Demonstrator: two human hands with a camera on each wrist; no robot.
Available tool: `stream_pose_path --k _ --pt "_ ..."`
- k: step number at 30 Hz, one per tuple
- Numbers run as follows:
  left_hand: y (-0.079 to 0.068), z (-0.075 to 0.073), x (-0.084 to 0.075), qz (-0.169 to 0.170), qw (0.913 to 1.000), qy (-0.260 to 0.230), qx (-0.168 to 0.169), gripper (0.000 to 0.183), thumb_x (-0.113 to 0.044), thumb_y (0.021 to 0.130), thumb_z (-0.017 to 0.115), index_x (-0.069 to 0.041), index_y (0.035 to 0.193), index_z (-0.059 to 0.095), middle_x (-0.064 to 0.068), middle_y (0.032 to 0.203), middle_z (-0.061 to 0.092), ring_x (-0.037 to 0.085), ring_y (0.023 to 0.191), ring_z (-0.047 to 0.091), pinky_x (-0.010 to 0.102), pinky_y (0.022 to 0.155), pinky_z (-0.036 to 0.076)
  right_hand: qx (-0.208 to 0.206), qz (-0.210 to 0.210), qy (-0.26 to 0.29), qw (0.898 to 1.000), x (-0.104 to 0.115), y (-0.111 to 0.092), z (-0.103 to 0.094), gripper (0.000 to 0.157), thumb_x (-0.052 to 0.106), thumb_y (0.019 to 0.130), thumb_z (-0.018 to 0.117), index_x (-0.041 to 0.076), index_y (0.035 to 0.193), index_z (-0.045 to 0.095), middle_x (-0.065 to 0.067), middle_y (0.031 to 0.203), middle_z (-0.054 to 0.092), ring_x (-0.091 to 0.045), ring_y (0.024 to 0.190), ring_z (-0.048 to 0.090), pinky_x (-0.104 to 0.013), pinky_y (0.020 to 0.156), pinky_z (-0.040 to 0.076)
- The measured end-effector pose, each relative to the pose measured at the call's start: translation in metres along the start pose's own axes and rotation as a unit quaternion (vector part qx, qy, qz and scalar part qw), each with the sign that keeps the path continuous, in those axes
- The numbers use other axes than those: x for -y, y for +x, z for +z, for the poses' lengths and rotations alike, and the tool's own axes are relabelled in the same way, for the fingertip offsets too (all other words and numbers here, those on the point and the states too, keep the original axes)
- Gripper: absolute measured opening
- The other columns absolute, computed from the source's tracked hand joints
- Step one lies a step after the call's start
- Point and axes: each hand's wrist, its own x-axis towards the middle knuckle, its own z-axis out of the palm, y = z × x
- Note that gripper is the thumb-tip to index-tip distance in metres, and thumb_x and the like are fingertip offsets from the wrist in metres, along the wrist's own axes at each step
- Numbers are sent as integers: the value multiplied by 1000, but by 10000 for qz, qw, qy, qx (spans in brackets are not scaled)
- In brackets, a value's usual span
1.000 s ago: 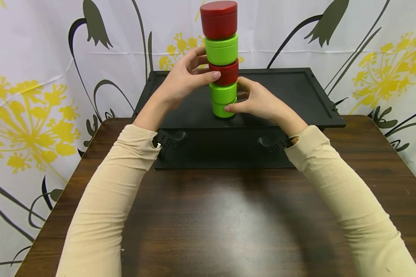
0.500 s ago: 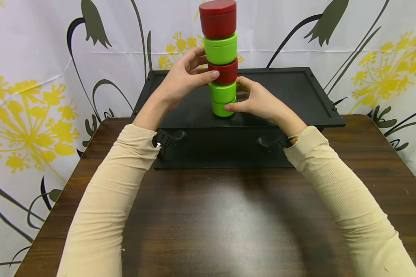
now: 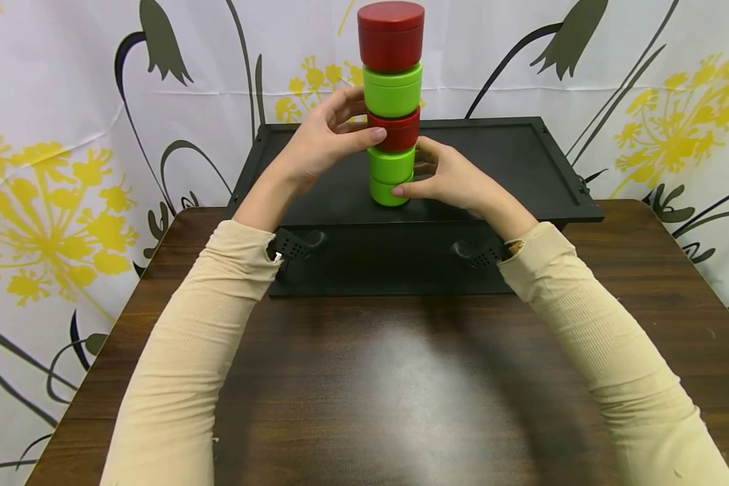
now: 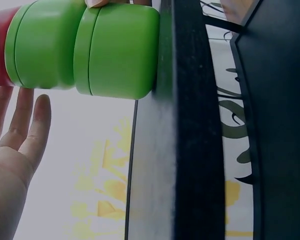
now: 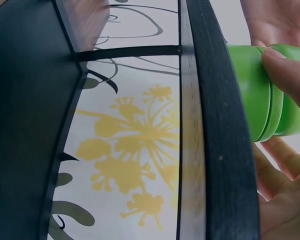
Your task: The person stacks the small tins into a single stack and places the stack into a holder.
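In the head view, several round canisters are stacked on a black raised shelf (image 3: 492,162). From the top come a larger red canister (image 3: 391,40), a green canister (image 3: 392,91), a red canister (image 3: 396,131), another green canister (image 3: 391,165) and the bottom green canister (image 3: 384,194). My left hand (image 3: 322,142) is around the lower red canister, thumb across its front and fingers going behind it. Lower on the other side, my right hand (image 3: 455,177) holds the bottom green canister (image 5: 250,90), its thumb lying across the front. The stack widens upward and tilts slightly right.
The shelf's front edge (image 3: 425,223) lies just below the stack. Its black lower board (image 3: 395,260) rests on the dark wood table (image 3: 401,378). Behind hangs a white flower-printed curtain (image 3: 73,67). A black strap (image 3: 298,244) circles the left wrist.
The upper canisters have shifted slightly right and down in the head view, after a small move left and up. Both hands stay in nearly the same place.
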Motion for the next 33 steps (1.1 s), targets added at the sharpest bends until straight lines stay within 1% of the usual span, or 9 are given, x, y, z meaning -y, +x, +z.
stream_pose_path --k 11,16,19,23,28,30,33 --pt "-2 -1 0 -49 10000 9 -1 60 -7 88 60 -14 144 39 8 143 47 28 130 48 42 110 40 29 -55 59 10000 0 0 1 68 9 83 71 10 142 38 -11 140 47 -31 131 46 -48 109 39" --pt "-1 -2 1 -16 10000 23 51 60 -7 88 60 -13 143 39 9 143 46 27 131 47 42 111 39 54 -77 44 9999 -2 1 1 68 9 84 70 10 144 37 -11 142 46 -31 132 44 -49 110 38" --pt "-2 -3 3 -12 10000 18 65 59 -8 88 59 -13 143 40 9 145 44 27 133 46 42 112 38 30 -39 -1 10000 -3 1 0 68 11 84 70 10 143 37 -11 142 45 -31 133 44 -49 110 38" --pt "-6 -8 4 -56 9999 90 -24 58 -11 90 57 -13 144 38 9 147 42 26 134 43 43 113 36 -76 56 -38 9999 -4 -2 -3 67 14 84 71 10 143 38 -10 143 45 -29 133 44 -48 110 38" --pt "-16 -14 1 -152 9991 277 -275 52 -20 95 49 -12 145 36 10 148 40 24 136 40 43 113 35 -200 33 -55 9998 -6 -13 -11 68 18 88 66 13 147 32 -11 147 41 -28 136 39 -51 111 36" --pt "-22 -16 -2 -193 9981 304 -503 50 -23 96 46 -13 144 38 11 148 40 24 135 40 42 113 35 -353 -4 -159 9993 -7 -19 -16 68 20 89 65 15 148 31 -11 148 39 -28 138 37 -52 111 35" --pt "-31 -19 -6 -223 9937 542 -953 49 -26 97 45 -13 143 40 11 147 42 23 134 42 40 112 35 -741 -76 -400 9964 -7 -32 -24 68 25 90 64 19 148 30 -9 151 37 -27 140 34 -52 114 33"
